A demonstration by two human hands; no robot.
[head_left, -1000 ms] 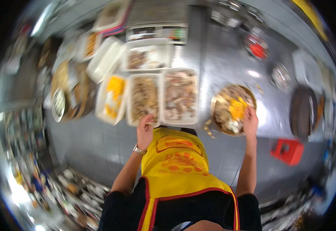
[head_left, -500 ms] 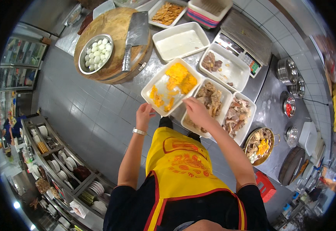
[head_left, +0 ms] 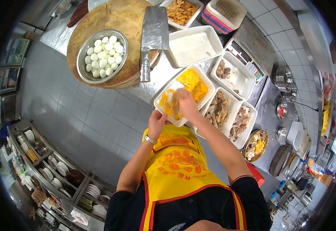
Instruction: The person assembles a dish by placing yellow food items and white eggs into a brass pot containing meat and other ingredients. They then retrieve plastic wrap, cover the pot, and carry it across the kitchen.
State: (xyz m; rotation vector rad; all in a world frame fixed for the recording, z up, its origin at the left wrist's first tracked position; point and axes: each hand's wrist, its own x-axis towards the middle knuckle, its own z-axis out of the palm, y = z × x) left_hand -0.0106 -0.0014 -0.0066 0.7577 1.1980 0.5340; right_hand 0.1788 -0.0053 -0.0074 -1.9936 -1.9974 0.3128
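Observation:
A white rectangular tray (head_left: 168, 91) juts over the table's near edge, with soft yellow food pieces (head_left: 191, 81) heaped at its far right and looser bits toward its near left. At the tray's near left corner, my left hand (head_left: 157, 124) is curled with its fingers on the rim. Reaching down inside the tray, my right hand (head_left: 187, 103) has its slightly blurred fingers bunched among the yellow pieces; what lies between the fingertips is hidden. Right of it sits a white tray of brown cooked meat pieces (head_left: 217, 109), and beyond that another with paler sliced meat (head_left: 240, 120).
A round chopping block (head_left: 133, 23) carries a metal bowl of peeled eggs (head_left: 103, 57) and a cleaver (head_left: 154, 32). Behind are a nearly bare white tray (head_left: 195, 46) and a tray of brown strips (head_left: 181, 12). A brass-coloured pan (head_left: 257, 145) of mixed food stands at right.
My right hand has moved from the tray's near right rim into the yellow food. My left hand has come against the tray's corner. The view has shifted, bringing the block closer.

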